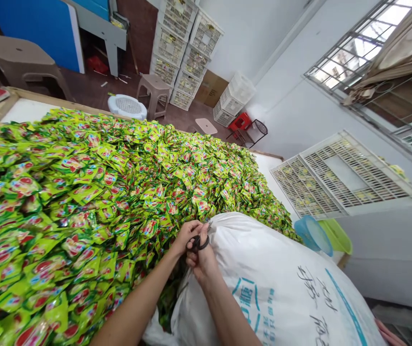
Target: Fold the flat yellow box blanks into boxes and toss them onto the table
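Observation:
A big white woven sack [263,278] with blue print and handwritten marks lies at the near edge of the table. My right hand [202,259] is closed around black-handled scissors [199,243] at the sack's tied mouth. My left hand [187,235] pinches the gathered top of the sack just beside the scissors. A huge heap of small green and red sachets [101,192] covers the table to the left of both hands.
White slatted crates [339,178] lean at the right, with more stacked crates [184,48] at the far wall. Blue and green basins [321,235] sit beside the sack. Plastic stools [153,93] and a white tub [127,105] stand on the floor beyond the table.

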A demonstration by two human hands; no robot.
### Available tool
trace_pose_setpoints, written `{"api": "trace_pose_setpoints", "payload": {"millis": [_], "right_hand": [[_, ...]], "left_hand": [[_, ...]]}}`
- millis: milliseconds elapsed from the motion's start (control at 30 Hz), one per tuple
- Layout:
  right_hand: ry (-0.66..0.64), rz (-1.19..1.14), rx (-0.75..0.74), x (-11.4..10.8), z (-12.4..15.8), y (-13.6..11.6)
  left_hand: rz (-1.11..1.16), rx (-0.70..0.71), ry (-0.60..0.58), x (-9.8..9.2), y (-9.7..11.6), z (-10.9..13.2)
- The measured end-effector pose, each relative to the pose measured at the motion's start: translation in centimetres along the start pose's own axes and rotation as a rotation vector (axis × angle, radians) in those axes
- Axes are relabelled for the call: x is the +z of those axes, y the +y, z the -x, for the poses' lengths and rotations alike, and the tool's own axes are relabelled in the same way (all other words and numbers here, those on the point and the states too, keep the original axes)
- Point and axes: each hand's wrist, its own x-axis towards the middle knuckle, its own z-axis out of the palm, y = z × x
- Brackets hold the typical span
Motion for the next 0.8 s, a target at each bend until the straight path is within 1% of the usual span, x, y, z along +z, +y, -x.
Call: {"api": "trace_pose_setpoints", "payload": {"millis": [133, 200, 300, 400, 467, 533, 600, 667, 733, 800], "right_hand": [[0.066, 0.022, -0.071, -0.1, 0.6, 0.6], [0.069, 0.054, -0.080, -0.4, 1.0, 1.0], [0.021, 0.091, -0.016, -1.1, 1.6, 1.2], [-0.043, 0.053, 0.035, -1.6, 2.1, 1.4], [-0.055, 0.060, 0.028, -1.6, 2.5, 1.9], [-0.052, 0.074, 0.005, -1.4, 3.1, 2.6], [-0.048, 0.073, -0.025, -1.3, 3.9, 3.2], [-0.041, 0.084, -0.042, -1.5, 4.4, 3.6], [-0.038, 0.113, -0.051, -2.0, 4.6, 3.4], [-0.056, 0.122, -0.053, -2.7, 4.7, 3.0]], "left_hand": [[-0.064, 0.020, 0.012, -0.1, 0.5, 0.0], [-0.103, 0.022, 0.021, -0.1, 0.7, -0.1], [-0.157, 0.011, 0.023, -0.5, 1.1, -0.3], [-0.195, -0.033, -0.029, -1.2, 2.0, -0.9], [-0.209, -0.099, -0.108, -1.6, 2.9, -1.8], [-0.213, -0.200, -0.209, -1.8, 4.0, -3.0], [-0.204, -0.321, -0.309, -1.6, 4.9, -4.4], [-0.175, -0.435, -0.384, -1.3, 5.5, -5.7], [-0.121, -0.528, -0.422, -0.9, 5.5, -6.4], [-0.035, -0.569, -0.411, -0.6, 5.0, -6.1]]}}
